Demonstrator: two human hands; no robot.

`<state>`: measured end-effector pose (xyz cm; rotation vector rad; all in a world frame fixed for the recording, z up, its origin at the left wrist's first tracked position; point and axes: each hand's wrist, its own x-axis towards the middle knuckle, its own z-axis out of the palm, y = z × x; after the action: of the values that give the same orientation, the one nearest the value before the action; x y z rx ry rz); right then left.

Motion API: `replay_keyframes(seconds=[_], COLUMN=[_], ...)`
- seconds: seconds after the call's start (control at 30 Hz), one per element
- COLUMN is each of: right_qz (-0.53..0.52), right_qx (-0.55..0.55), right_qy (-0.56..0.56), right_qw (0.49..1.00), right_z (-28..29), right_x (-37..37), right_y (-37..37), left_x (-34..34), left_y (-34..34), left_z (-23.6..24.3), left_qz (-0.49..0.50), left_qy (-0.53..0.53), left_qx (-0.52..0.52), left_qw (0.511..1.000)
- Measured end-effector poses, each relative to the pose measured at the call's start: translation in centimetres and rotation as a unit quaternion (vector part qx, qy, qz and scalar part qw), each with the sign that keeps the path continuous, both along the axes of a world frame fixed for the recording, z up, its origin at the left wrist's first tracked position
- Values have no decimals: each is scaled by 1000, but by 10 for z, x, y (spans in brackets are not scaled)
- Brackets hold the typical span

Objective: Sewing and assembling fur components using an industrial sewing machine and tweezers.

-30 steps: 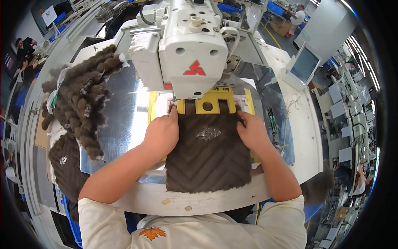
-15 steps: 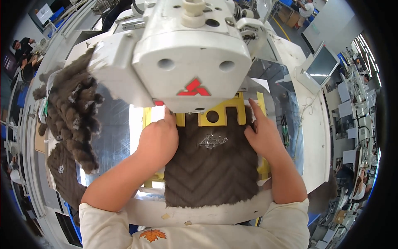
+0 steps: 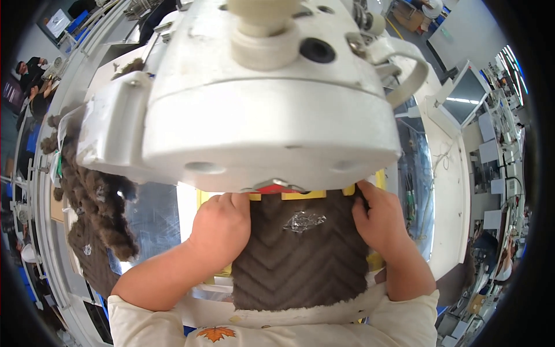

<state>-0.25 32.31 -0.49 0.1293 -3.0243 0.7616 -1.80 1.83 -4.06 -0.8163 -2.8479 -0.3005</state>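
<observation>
A piece of dark brown plush fabric [image 3: 300, 266] with chevron lines lies in front of me, its far edge at a yellow clamp plate [image 3: 303, 195] under the white sewing machine head [image 3: 272, 121]. A crinkled, shiny clear patch [image 3: 303, 221] sits on the fabric. My left hand [image 3: 222, 222] is closed at the fabric's far left corner, its fingertips partly hidden by the machine head. At the far right corner, my right hand [image 3: 381, 217] pinches the fabric edge between thumb and index finger.
Brown plush pieces [image 3: 98, 202] are heaped at the left of the shiny metal table plate [image 3: 153, 220]. A monitor [image 3: 462, 95] stands at the right, and green-handled tools [image 3: 410, 199] lie nearer. Other people [image 3: 34, 72] are at benches in the background.
My view has shifted closer to the machine head, which now covers more of the yellow plate. My right index finger, earlier stretched out, is more bent toward the fabric. My left fingers curl more.
</observation>
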Motion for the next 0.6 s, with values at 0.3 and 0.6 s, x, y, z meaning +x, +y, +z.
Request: replay_keyframes(seconds=[0.3, 0.6], right_qz=[5, -21], right_qx=[5, -5], right_qy=[20, -3], right_qw=[1000, 1000], right_z=[-10, -11], right_x=[2, 0], right_y=[-3, -3], left_x=[-4, -4], left_y=[-1, 2], left_z=[-8, -5], left_qz=[30, 41], left_qy=[41, 41], left_qx=[15, 4], left_qw=[999, 998])
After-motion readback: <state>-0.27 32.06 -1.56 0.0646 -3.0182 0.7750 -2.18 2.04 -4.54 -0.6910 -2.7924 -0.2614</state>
